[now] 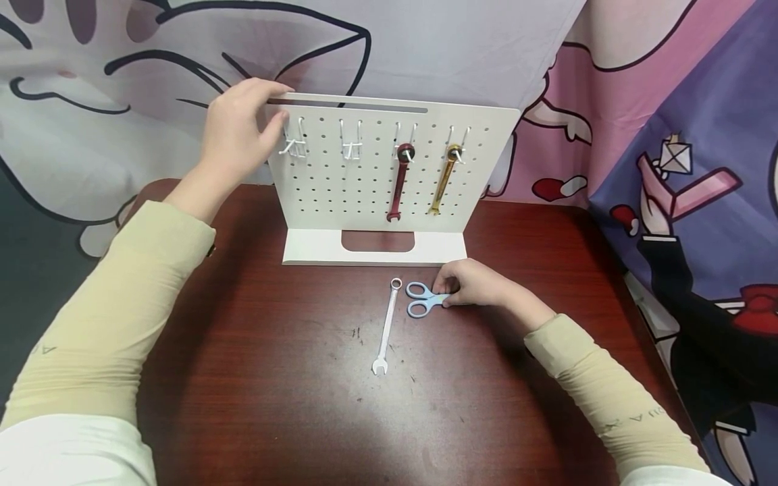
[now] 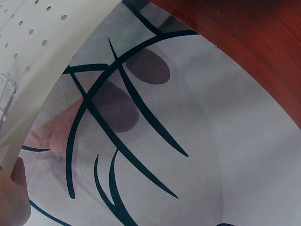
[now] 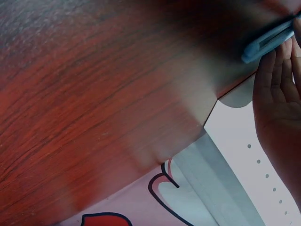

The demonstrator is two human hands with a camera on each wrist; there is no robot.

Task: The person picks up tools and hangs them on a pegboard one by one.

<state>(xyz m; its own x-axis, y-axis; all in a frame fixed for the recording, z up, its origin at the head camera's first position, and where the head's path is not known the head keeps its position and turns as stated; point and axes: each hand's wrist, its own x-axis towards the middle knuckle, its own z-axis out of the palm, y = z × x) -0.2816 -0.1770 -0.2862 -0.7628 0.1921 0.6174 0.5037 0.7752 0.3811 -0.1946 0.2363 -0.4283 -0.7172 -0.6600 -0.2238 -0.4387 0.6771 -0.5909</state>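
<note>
A white pegboard stand (image 1: 340, 182) stands upright at the back of the table. My left hand (image 1: 243, 121) grips its top left corner, thumb in front and fingers over the edge; the left wrist view shows only part of that hand (image 2: 13, 197). In front of the stand, my right hand (image 1: 471, 282) pinches light blue scissors (image 1: 421, 304) near the blade end, handles pointing left. The right wrist view shows the scissors (image 3: 268, 42) at the fingertips. Just left of them lies a silver combination wrench (image 1: 387, 327), ring end toward the stand.
A red wrench (image 1: 398, 182) and a gold wrench (image 1: 444, 182) hang from hooks on the board. Two more white hooks, a left one (image 1: 294, 145) and a middle one (image 1: 351, 148), hold nothing. A printed cloth (image 1: 425, 47) hangs behind the brown table (image 1: 273, 378).
</note>
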